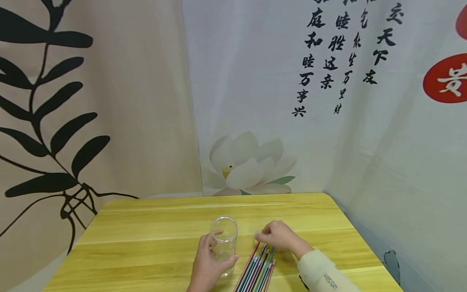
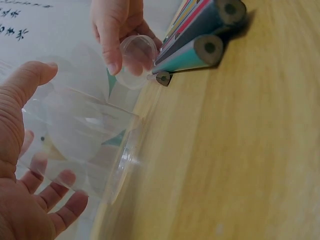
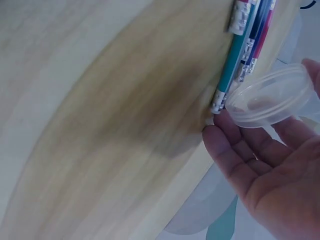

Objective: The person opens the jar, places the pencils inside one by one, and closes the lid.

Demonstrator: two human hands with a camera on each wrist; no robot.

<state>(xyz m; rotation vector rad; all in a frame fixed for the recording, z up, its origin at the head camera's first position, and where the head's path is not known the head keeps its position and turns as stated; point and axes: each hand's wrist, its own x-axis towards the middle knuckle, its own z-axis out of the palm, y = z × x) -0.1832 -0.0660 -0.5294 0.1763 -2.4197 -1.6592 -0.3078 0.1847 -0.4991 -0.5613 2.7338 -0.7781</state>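
A clear, open-topped jar (image 1: 224,245) stands on the table, and my left hand (image 1: 209,263) grips it from the left with the thumb in front. In the left wrist view the fingers show through the jar's transparent wall (image 2: 95,140). To its right, my right hand (image 1: 280,236) pinches a translucent plastic lid (image 3: 272,97) between thumb and fingers, at the far ends of a bunch of pencils (image 1: 254,271). The right wrist view has the lid tilted beside the pencils' eraser ends (image 3: 220,102), with the fingertips close to the tabletop.
The pencils lie side by side on the yellow wooden table (image 1: 146,243), pointing away from me, between the two hands. Behind the table's far edge hangs a pale curtain (image 1: 255,101) with black characters and a lotus print. Dark leaves (image 1: 58,142) are printed at the left.
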